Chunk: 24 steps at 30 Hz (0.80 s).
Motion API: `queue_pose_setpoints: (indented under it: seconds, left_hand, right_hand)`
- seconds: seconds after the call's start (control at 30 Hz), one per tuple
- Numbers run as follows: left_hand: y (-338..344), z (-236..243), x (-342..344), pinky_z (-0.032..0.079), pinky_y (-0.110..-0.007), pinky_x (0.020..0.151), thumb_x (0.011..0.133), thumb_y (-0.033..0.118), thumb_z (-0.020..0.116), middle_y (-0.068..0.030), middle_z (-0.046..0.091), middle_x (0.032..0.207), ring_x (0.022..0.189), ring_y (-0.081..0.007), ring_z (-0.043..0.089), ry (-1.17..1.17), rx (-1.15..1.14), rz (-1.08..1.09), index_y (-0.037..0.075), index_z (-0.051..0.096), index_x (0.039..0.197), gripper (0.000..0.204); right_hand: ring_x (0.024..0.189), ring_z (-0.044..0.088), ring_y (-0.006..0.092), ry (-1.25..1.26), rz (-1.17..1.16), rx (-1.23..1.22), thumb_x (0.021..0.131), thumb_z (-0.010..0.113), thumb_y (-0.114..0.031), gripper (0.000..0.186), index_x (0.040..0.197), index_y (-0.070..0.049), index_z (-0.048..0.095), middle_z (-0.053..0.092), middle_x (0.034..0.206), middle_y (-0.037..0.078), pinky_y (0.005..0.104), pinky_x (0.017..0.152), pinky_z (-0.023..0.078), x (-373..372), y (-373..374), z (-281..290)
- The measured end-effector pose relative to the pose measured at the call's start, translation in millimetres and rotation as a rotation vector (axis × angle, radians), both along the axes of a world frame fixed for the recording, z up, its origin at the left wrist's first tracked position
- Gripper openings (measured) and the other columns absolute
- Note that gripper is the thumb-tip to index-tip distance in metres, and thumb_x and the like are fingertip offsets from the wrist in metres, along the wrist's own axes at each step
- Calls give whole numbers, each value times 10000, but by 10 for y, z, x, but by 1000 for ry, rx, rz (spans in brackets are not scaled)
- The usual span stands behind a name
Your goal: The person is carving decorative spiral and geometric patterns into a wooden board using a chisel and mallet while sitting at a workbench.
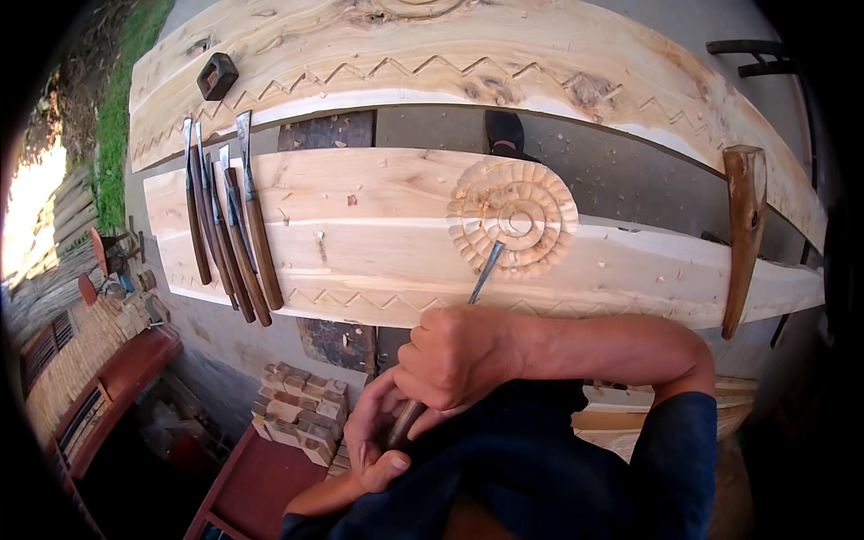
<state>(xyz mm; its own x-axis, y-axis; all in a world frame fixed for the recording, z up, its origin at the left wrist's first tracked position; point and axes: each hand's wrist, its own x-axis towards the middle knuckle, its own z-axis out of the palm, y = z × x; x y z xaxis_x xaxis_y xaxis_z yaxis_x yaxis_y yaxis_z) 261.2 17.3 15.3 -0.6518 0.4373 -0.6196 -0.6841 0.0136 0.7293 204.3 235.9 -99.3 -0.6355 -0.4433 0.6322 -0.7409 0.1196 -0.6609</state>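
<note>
My right hand [454,358] is closed around a long gouge [489,268], whose metal blade reaches up to the carved round spiral [517,202] on the pale wooden plank [369,243]. Below it my left hand [373,436] curls around the lower end of the gouge's wooden handle, partly hidden behind the right hand. The gouge's tip rests on the lower inner rings of the carving. On the plank's left part lies a row of several chisels [236,247] with wooden handles and metal blades. A wooden mallet [745,229] lies across the plank's right end.
A second carved board [405,45] with a zigzag border lies beyond, holding a dark square block [217,76]. A dark shoe [504,130] shows between the boards. Wooden blocks [297,409] are stacked at lower left on a red surface [252,486].
</note>
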Motion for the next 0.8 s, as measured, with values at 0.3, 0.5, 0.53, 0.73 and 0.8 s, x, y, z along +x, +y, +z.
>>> queue_pose_setpoints:
  seconds: [0.3,0.5,0.53,0.73,0.8]
  left_hand:
    - [162,197,-103,447,-465,1237,880,594,876,-308,583,1508,1428,-374,604,-33,-93,48,-140,273,1627,1209]
    - [149,119,-178,485,-464,1207,921,558,848,-310,610,1457,1359,-369,653,32,-122,6,-157,282,1612,1144]
    - [145,97,-193,485,-464,1207,921,558,848,-310,610,1457,1359,-369,653,28,-122,3,-157,282,1612,1144]
    - [-51,-92,-333,542,-435,1135,961,498,819,-302,682,1357,1290,-342,696,156,-194,-50,-172,387,1569,1003]
    - [-133,-198,-546,522,-408,1123,969,477,800,-269,743,1274,1217,-309,730,222,-169,-8,-166,504,1515,894]
  right_hand:
    - [468,546,186,-18,-29,-37,873,776,-660,650,649,-125,484,496,620,24,330,444,442,-27,-4,28]
    - [471,560,178,-13,-62,-29,886,773,-640,630,654,-122,498,500,605,19,315,446,449,-68,8,4]
    - [472,563,179,1,-65,-4,897,768,-626,619,658,-120,503,501,602,18,312,448,450,-68,3,-10]
    - [494,569,174,63,-145,68,898,761,-554,556,668,-119,501,487,597,15,323,465,447,-135,-62,-68]
    - [506,571,174,51,-196,105,893,762,-549,554,668,-119,494,482,596,15,321,473,446,-192,-119,-72]
